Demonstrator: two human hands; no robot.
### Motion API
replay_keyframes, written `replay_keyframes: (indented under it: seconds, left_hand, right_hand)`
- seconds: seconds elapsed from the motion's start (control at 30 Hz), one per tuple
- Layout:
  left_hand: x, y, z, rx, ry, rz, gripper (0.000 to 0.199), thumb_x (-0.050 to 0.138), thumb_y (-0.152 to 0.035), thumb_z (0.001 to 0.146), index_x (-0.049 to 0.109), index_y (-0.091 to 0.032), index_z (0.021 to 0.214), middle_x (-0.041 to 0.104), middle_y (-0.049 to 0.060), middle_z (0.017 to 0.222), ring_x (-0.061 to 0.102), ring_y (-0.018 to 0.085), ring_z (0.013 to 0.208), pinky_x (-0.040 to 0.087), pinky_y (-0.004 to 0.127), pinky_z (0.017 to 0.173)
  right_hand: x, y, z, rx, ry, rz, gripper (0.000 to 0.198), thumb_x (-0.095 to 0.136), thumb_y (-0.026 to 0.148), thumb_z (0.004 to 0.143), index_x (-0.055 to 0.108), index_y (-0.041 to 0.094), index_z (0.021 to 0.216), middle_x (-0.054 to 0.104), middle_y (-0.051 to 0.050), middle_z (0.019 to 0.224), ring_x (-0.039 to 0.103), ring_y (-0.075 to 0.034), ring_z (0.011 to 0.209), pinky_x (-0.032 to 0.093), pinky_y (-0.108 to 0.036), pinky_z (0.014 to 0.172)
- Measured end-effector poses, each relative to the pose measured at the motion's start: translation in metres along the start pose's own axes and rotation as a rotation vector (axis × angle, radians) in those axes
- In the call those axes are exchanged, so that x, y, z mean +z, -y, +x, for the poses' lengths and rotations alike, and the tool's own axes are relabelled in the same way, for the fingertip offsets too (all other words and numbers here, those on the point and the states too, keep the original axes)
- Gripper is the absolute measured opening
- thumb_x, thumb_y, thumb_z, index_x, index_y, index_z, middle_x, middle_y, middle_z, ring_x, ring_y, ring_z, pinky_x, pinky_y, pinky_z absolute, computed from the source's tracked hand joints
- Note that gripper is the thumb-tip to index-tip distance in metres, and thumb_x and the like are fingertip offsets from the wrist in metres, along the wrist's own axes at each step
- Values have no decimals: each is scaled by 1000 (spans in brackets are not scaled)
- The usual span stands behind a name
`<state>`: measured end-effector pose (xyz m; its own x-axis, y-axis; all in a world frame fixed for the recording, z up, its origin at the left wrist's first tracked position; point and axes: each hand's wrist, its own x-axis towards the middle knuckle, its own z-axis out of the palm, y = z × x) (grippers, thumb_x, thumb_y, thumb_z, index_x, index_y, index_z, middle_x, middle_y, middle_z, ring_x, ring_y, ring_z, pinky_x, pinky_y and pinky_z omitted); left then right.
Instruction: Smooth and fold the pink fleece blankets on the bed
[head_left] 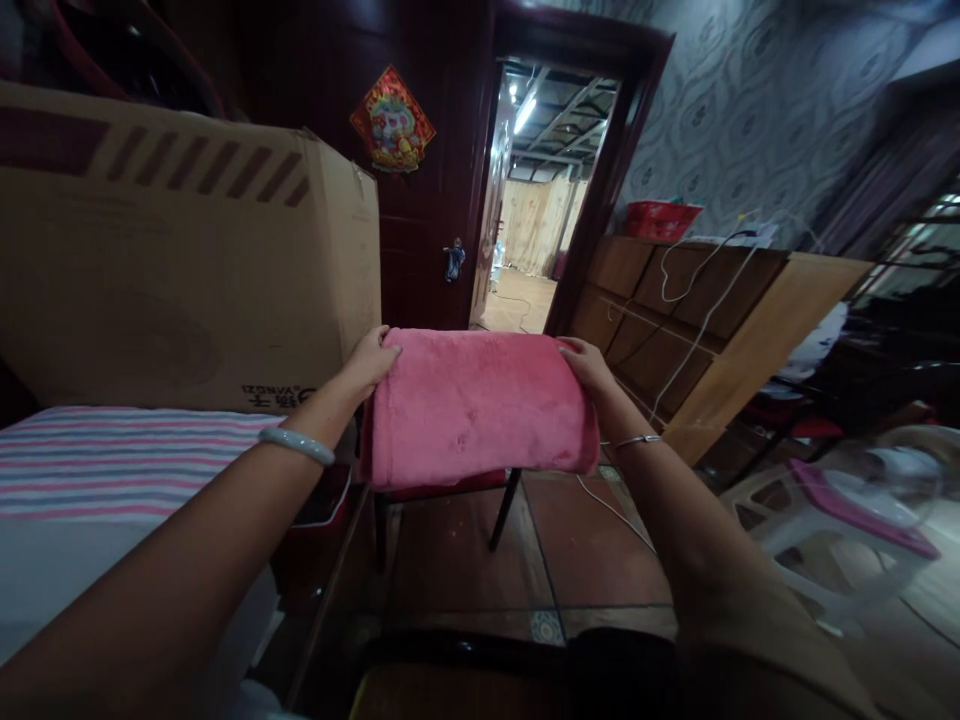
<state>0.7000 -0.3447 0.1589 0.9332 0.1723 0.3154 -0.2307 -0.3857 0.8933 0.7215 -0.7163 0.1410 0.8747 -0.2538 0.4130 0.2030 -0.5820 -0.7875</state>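
Note:
A folded pink plush cloth (480, 410), perhaps a blanket or towel, hangs between my two hands in the middle of the view. My left hand (371, 362) is closed on its upper left corner, thumb on the near face. At the upper right corner my right hand (587, 368) grips it the same way, with the fingers mostly hidden behind. Just beneath and behind the cloth shows a chair with a red seat (442, 488) and dark legs. Whether the cloth touches that seat I cannot tell.
Left, a large cardboard box (180, 260) stands on a striped sheet (135, 455). A dark red door (427, 210) and an open doorway lie ahead. To the right are a wooden cabinet (660, 310) with loose cables, a red basket (660, 220) and a blurred white-and-pink stool (855, 520).

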Motion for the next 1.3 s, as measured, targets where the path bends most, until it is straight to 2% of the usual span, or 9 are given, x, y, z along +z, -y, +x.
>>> replay_keyframes:
  seconds: [0.13,0.27,0.33,0.47,0.63,0.87,1.03,1.2,1.3]
  left_hand:
    - [-4,-28,-15,253,-49,320,67,69,-34,81,55,-13,143,48,20,154,39,39,146,26,53,125]
    - [12,-46,-34,613,60,645,87,68,-59,82,40,-20,155,33,15,166,22,38,155,11,58,128]
    - [24,-39,-37,603,168,767,98,72,-66,75,39,-22,156,35,16,164,24,41,153,11,61,127]
    - [37,-13,-38,508,272,919,99,68,-72,74,45,-16,152,52,23,149,45,45,137,28,62,119]
    - [36,-5,-39,540,242,940,97,66,-74,75,48,-17,151,56,22,142,50,44,131,30,62,117]
    - [35,0,-45,554,218,924,106,73,-72,71,40,-20,157,43,19,157,37,43,143,22,63,123]
    - [38,0,-52,548,148,963,100,74,-66,74,42,-19,156,46,21,154,38,44,143,19,66,123]
    - [36,1,-51,579,162,962,101,73,-69,73,43,-20,156,49,21,151,43,44,139,25,65,121]
    - [33,5,-51,602,162,950,101,74,-68,74,42,-20,157,44,22,157,38,44,145,20,66,123]
  right_hand:
    - [8,28,-15,-192,-127,-154,38,62,39,90,74,19,120,61,-19,140,46,-37,137,33,-56,115]
    - [29,67,-34,-525,6,-268,54,62,50,94,60,25,142,53,-13,152,39,-35,144,26,-54,120]
    - [44,77,-42,-612,153,-427,57,55,53,99,56,22,146,59,-15,146,47,-36,138,31,-54,116]
    - [63,75,-47,-585,304,-658,59,45,56,102,60,16,142,66,-18,135,59,-36,124,40,-50,107]
    - [62,67,-43,-624,287,-673,59,46,60,101,61,18,140,68,-16,133,61,-34,122,42,-45,105]
    - [60,63,-44,-662,282,-587,65,53,63,97,56,20,146,65,-13,139,60,-32,126,41,-46,110]
    - [63,60,-43,-666,273,-628,68,51,65,98,55,19,146,66,-15,138,60,-33,126,42,-48,109]
    - [61,63,-44,-676,270,-607,63,49,64,99,55,25,148,64,-11,142,59,-30,128,41,-44,112]
    - [48,59,-40,-688,273,-583,56,44,60,101,56,29,146,61,-7,146,56,-27,133,40,-43,115]
